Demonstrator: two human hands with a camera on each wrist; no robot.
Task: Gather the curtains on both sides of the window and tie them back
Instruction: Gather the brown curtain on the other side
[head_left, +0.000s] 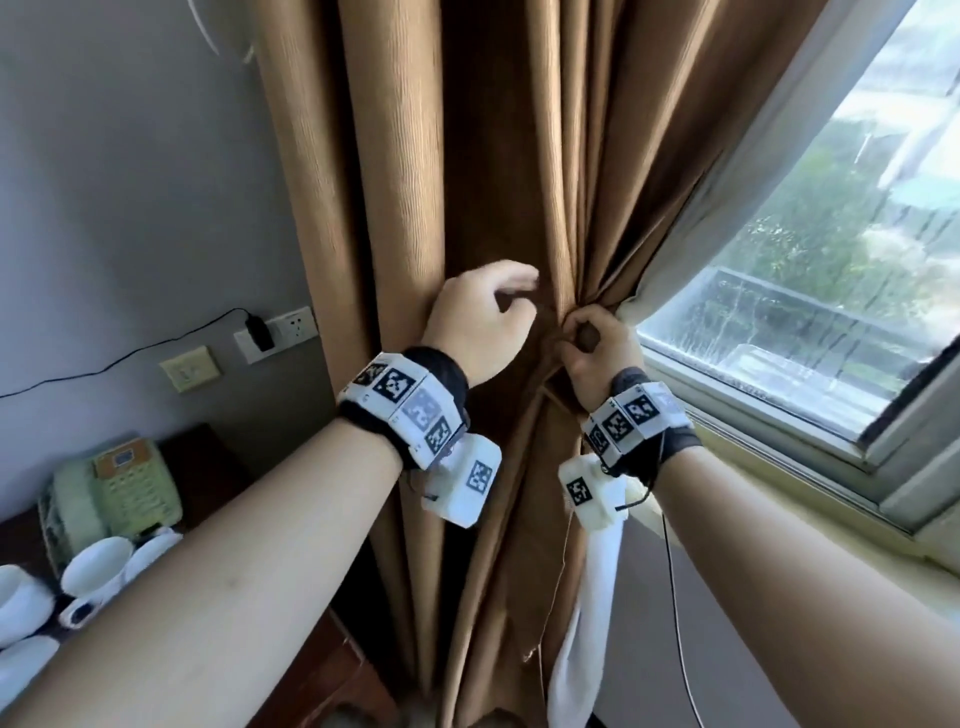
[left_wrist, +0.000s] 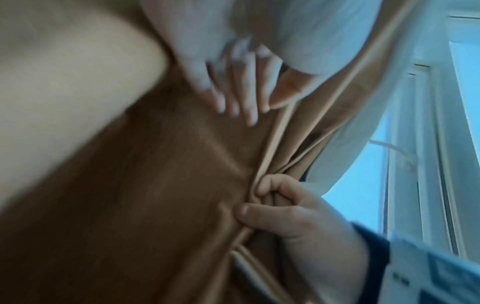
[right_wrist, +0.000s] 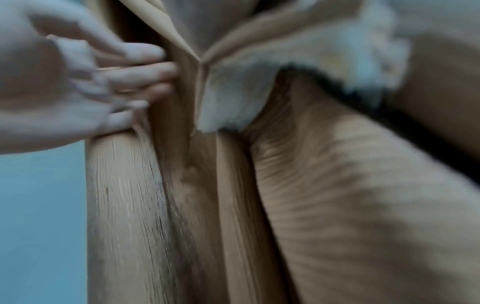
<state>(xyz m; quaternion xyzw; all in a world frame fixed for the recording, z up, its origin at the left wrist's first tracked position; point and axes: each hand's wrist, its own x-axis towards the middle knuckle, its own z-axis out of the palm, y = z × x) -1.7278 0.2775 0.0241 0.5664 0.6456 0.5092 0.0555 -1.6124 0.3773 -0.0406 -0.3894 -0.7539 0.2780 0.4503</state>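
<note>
The brown curtain (head_left: 405, 208) hangs in deep folds left of the window, with a white sheer curtain (head_left: 727, 171) behind it. My right hand (head_left: 582, 338) pinches a bunch of gathered brown folds at the curtain's window-side edge; the left wrist view shows that right hand (left_wrist: 272, 201) with thumb and forefinger curled round the folds. My left hand (head_left: 511, 296) reaches into the folds just left of it. In the left wrist view its fingers (left_wrist: 241, 98) lie fairly straight against the brown curtain (left_wrist: 155, 195). The right wrist view is blurred and shows the left hand (right_wrist: 124, 82) touching the cloth.
The window (head_left: 831, 260) and its sill (head_left: 779, 467) are at the right. At lower left a dark table (head_left: 197, 457) holds a green telephone (head_left: 111, 488) and white cups (head_left: 96, 566). A wall socket (head_left: 291, 327) with a plugged charger is beside the curtain.
</note>
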